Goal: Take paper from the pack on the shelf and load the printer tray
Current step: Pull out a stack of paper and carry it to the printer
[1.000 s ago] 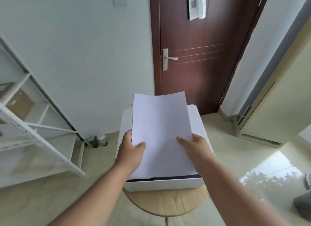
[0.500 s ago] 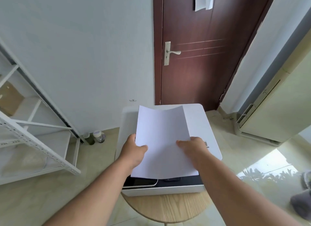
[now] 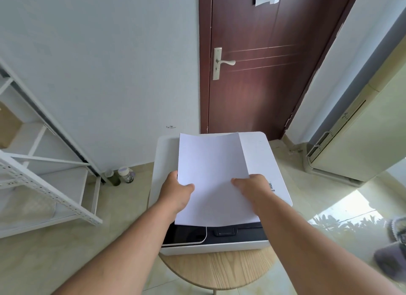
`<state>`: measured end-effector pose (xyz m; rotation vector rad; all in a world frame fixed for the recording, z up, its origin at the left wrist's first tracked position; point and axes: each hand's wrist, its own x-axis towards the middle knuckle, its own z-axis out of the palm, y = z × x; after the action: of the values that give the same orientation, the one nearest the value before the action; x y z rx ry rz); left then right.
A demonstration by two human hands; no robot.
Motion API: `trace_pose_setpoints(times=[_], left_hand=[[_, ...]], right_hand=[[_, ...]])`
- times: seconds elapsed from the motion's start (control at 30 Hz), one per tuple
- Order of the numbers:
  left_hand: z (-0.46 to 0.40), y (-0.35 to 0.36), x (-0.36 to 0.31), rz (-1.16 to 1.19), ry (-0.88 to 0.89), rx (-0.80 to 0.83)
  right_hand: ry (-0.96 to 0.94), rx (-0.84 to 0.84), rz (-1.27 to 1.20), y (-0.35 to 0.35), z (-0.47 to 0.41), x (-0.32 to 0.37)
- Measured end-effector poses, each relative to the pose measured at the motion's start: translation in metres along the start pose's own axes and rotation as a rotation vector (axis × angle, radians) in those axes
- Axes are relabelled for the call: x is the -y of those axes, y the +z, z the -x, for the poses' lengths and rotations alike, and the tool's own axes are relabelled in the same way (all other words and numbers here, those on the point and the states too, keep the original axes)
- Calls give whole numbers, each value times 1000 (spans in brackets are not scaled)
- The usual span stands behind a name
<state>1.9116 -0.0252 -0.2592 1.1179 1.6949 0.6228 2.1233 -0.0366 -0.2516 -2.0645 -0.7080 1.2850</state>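
Both hands, left (image 3: 175,192) and right (image 3: 252,188), grip a paper stack (image 3: 213,178) above the printer (image 3: 263,162); paper fetched, tray loading remains undone.

Two bare hands hold a thin stack of white paper (image 3: 212,178) over a flat white printer (image 3: 267,162) in the middle of the frame. The left hand (image 3: 176,192) grips the left edge, thumb on top. The right hand (image 3: 252,188) grips the right edge. The printer sits on a round light wooden surface (image 3: 219,270). A dark brown door (image 3: 259,85) is at the upper right. A white metal shelf (image 3: 44,180) stands at the left.
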Motion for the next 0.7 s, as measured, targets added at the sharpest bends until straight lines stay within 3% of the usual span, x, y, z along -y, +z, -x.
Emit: trace_pose_setpoints(times=[0.23, 0.5, 0.7], left_hand=[[-2, 1, 2, 25, 44, 21], [19, -1, -11, 239, 137, 44], [22, -12, 16, 253, 150, -12]], right_hand=[[-77, -107, -56, -7, -5, 0], [-167, -108, -138, -21, 8, -10], [-223, -143, -109, -36, 28, -33]])
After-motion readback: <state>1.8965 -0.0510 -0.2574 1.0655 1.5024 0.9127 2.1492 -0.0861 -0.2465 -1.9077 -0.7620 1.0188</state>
